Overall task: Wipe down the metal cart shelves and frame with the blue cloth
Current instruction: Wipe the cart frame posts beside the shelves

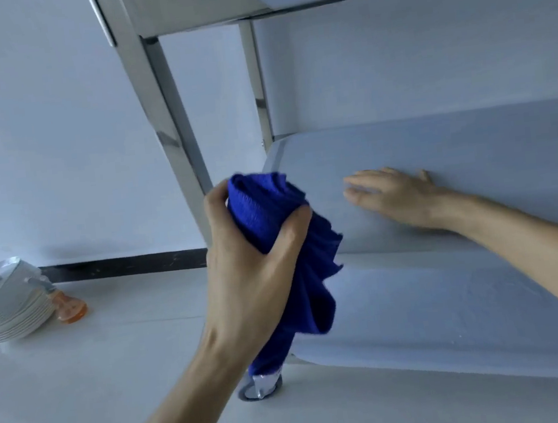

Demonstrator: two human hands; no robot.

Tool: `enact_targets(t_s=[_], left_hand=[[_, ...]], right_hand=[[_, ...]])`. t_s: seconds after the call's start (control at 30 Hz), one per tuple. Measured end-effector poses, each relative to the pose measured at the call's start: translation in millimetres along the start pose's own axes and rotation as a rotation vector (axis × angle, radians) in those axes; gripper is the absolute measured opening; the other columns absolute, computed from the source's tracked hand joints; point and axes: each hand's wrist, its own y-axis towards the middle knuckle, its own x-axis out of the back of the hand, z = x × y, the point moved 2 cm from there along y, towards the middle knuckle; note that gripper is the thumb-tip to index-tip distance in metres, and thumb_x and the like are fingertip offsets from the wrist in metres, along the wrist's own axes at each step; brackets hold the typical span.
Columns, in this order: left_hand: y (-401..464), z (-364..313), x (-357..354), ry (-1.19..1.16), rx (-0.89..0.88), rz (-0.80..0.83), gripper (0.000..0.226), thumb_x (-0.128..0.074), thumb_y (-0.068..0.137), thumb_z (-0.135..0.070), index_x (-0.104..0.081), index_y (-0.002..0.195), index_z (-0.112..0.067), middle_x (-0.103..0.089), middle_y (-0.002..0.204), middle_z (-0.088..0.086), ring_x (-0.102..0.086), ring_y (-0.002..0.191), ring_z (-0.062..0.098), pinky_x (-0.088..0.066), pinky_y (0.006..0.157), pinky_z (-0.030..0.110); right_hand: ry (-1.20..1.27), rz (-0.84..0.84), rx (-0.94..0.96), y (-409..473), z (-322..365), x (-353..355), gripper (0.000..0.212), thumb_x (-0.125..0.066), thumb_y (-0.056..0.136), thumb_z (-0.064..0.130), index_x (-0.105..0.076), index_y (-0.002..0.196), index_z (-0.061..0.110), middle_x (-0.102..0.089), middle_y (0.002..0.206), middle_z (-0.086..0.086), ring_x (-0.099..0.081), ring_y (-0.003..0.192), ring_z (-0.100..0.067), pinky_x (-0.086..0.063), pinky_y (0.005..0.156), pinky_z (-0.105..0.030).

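The metal cart fills the right and top of the head view, with a steel front post [161,120] and a pale middle shelf [453,144]. My left hand [252,269] is shut on the bunched blue cloth [284,238], held in the air just off the shelf's left corner, with cloth hanging down below the hand. My right hand [396,195] lies flat and open on the middle shelf, fingers pointing left. A lower shelf [436,315] sits beneath it. A caster wheel [261,387] shows under the hanging cloth.
A stack of white plates [8,305] stands on the pale floor at the left, with an orange object [71,309] lying beside it. A white wall with a dark baseboard [121,266] runs behind. The cart's top shelf [201,6] overhangs above.
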Motion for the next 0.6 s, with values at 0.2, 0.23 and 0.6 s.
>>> enact_targets(t_s=[0.2,0.23,0.6], left_hand=[[25,-31,-36,-0.053,-0.077,0.074,0.047,-0.071,0.084,-0.041,-0.042,0.121,-0.034,-0.066,0.089,-0.021,-0.068,0.077,0.002,-0.059,0.075,0.036],[28,-37,-45,-0.054,-0.070,0.095,0.047,-0.071,0.084,-0.043,-0.042,0.121,-0.034,-0.067,0.088,-0.018,-0.068,0.077,0.003,-0.059,0.074,0.036],[35,-94,-170,-0.459,0.387,0.342,0.038,-0.056,0.084,-0.018,-0.053,0.121,-0.016,-0.069,0.112,0.013,-0.068,0.094,0.028,-0.054,0.082,0.042]], right_hand=[[0.788,-0.078,0.145,-40,-22,47,0.050,-0.064,0.080,0.056,-0.069,0.117,0.023,-0.070,0.121,0.007,-0.064,0.117,-0.010,-0.044,0.108,-0.040],[0.882,-0.076,0.161,-47,-29,53,0.053,-0.065,0.078,0.054,-0.069,0.117,0.018,-0.071,0.121,0.002,-0.067,0.114,-0.015,-0.047,0.107,-0.043],[1.000,-0.394,0.089,-110,-121,92,0.032,-0.057,0.097,0.046,-0.061,0.122,0.026,-0.065,0.124,-0.002,-0.070,0.104,-0.020,-0.058,0.093,-0.046]])
